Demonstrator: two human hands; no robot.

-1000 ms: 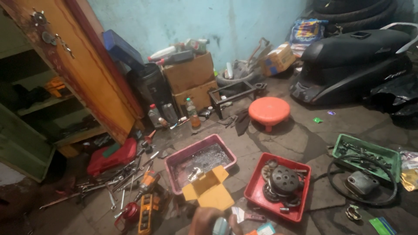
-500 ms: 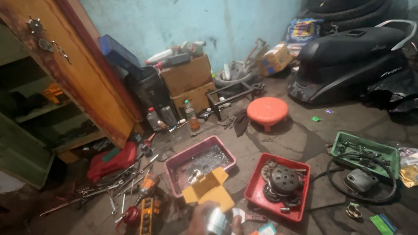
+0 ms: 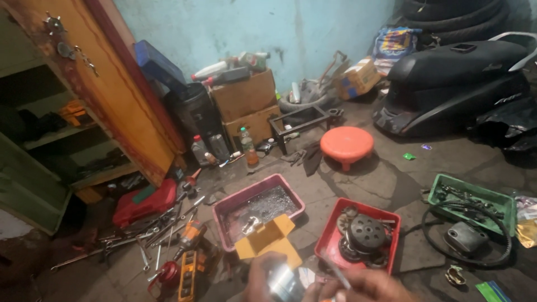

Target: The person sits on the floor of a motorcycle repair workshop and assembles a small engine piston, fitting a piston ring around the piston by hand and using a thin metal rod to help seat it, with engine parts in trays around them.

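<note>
Silvery metal showed at the bottom edge of the view: a small shiny cylinder (image 3: 284, 282) sat in the left hand (image 3: 263, 279), whose fingers curled around its left side and pressed against it. Just to the right of that grip, the right hand (image 3: 363, 286) pinched a thin grey rod (image 3: 337, 272) between its fingertips, the rod slanting up and to the left, with its upper end above the cylinder's right edge. Whether rod and cylinder touched could not be told, because both were blurred and partly cut off by the frame.

Directly above the held cylinder lay a yellow cardboard box (image 3: 267, 240) with open flaps, resting on the near corner of a pink tray (image 3: 224, 207) with a wet, glittering bottom. Up and to the right of the hands stood a red tray (image 3: 391, 215) holding a round dark engine part (image 3: 367, 233). Farther right sat a green tray (image 3: 447, 184) of small black parts, with a black rubber belt (image 3: 430, 246) looped just below it around a grey cover (image 3: 465, 237).

To the left of the grip, wrenches (image 3: 145, 235) and an orange tool (image 3: 187, 271) lay scattered over the concrete floor (image 3: 391, 168), near a red case (image 3: 142, 204). Well beyond the hands stood an orange stool (image 3: 347, 142), cardboard boxes (image 3: 246, 98) and a black scooter body (image 3: 453, 78).
</note>
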